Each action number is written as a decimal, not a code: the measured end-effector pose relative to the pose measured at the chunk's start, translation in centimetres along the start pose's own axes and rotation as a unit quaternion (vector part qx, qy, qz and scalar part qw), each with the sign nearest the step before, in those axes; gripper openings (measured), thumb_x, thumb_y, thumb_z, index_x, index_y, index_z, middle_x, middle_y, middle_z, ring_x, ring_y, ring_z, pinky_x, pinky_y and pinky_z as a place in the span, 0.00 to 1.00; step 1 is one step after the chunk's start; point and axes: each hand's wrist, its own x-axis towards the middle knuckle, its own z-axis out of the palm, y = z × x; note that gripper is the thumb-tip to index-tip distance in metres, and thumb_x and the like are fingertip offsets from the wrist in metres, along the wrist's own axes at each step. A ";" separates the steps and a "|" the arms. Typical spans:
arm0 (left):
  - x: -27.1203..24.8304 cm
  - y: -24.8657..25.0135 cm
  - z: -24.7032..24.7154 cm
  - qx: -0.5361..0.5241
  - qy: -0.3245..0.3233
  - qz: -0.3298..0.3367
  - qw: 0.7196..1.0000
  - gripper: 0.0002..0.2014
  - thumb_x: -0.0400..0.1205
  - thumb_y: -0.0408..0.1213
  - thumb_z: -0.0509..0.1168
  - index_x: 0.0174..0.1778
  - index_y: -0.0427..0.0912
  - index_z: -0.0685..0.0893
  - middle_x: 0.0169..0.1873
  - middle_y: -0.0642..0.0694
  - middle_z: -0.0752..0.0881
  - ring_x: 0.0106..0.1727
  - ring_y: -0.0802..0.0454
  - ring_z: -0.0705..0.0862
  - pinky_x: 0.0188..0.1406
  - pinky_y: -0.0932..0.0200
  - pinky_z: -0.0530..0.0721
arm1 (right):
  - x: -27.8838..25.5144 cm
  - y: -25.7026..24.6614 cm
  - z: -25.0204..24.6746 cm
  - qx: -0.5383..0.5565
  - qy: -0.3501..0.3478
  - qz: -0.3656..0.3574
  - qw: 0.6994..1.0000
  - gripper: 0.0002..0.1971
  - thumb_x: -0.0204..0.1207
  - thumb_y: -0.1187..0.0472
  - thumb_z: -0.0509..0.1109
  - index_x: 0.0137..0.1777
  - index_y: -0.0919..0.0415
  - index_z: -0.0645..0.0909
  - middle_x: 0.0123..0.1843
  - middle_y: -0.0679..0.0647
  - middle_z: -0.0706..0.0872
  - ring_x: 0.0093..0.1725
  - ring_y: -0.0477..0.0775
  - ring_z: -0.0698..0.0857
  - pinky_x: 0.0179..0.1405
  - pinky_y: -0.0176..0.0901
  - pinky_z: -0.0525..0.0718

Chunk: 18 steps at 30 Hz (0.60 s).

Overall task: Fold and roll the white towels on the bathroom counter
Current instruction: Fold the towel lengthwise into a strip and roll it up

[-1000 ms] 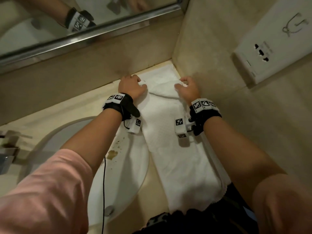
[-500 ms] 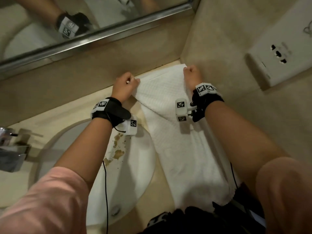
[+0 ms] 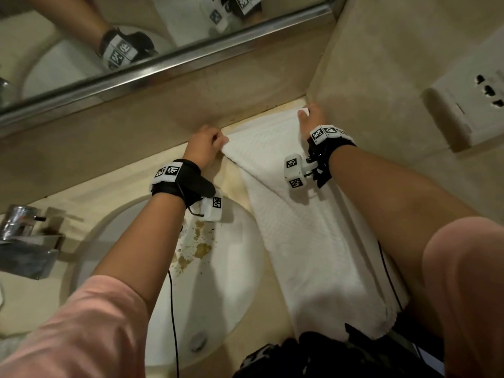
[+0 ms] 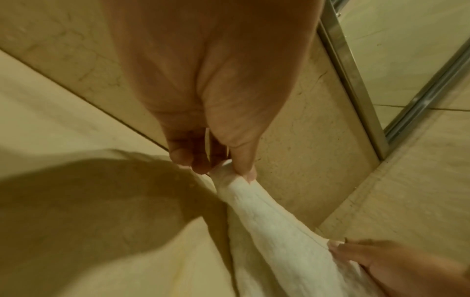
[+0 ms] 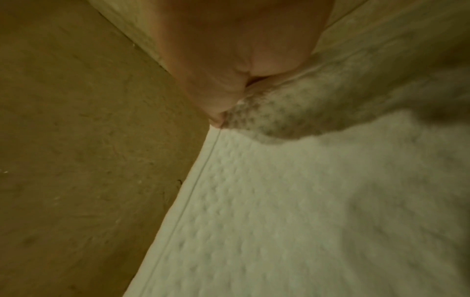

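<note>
A long white towel [image 3: 308,241] lies lengthwise on the beige counter [image 3: 234,184] to the right of the sink, its near end hanging over the counter's front edge. My left hand [image 3: 207,145] pinches the towel's far left corner [image 4: 229,172] between thumb and fingers, lifted a little off the counter. My right hand [image 3: 311,115] pinches the far right corner [image 5: 254,112] in the angle where back wall meets side wall. The far edge is stretched between both hands, close to the back wall.
A white round sink [image 3: 212,268] with brown stains lies left of the towel, a chrome faucet [image 3: 24,236] at far left. A mirror [image 3: 136,36] runs above the backsplash. A white wall socket [image 3: 469,105] sits on the right side wall, which hems in the towel.
Both hands carried the towel's far end away from me, unrolling the fold, and spread apart toward the back wall. The far edge now lies drawn out near the corner.
</note>
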 end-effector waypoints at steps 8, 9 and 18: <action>0.6 0.5 1.5 -0.036 0.064 -0.028 0.997 0.09 0.86 0.42 0.56 0.44 0.41 0.71 0.38 0.41 0.80 0.39 0.44 0.77 0.38 0.55 0.72 | 1.7 0.0 0.1 -0.040 0.012 0.021 0.999 0.20 0.87 0.54 0.56 0.74 0.63 0.70 0.73 0.61 0.76 0.71 0.63 0.76 0.66 0.49 0.74; 0.7 0.5 1.6 -0.005 0.068 -0.031 0.997 0.09 0.86 0.43 0.55 0.46 0.40 0.72 0.39 0.39 0.81 0.40 0.42 0.79 0.38 0.54 0.74 | 2.0 -0.1 0.1 -0.056 0.009 0.018 0.998 0.20 0.87 0.54 0.56 0.73 0.64 0.71 0.72 0.62 0.78 0.70 0.63 0.77 0.66 0.49 0.75; 1.2 1.0 2.3 0.125 0.081 -0.055 0.987 0.12 0.86 0.39 0.59 0.58 0.33 0.76 0.50 0.31 0.83 0.50 0.34 0.82 0.41 0.48 0.78 | 3.2 -1.2 0.1 -0.257 -0.008 -0.061 0.965 0.17 0.86 0.57 0.56 0.68 0.67 0.71 0.62 0.65 0.83 0.61 0.65 0.82 0.55 0.51 0.80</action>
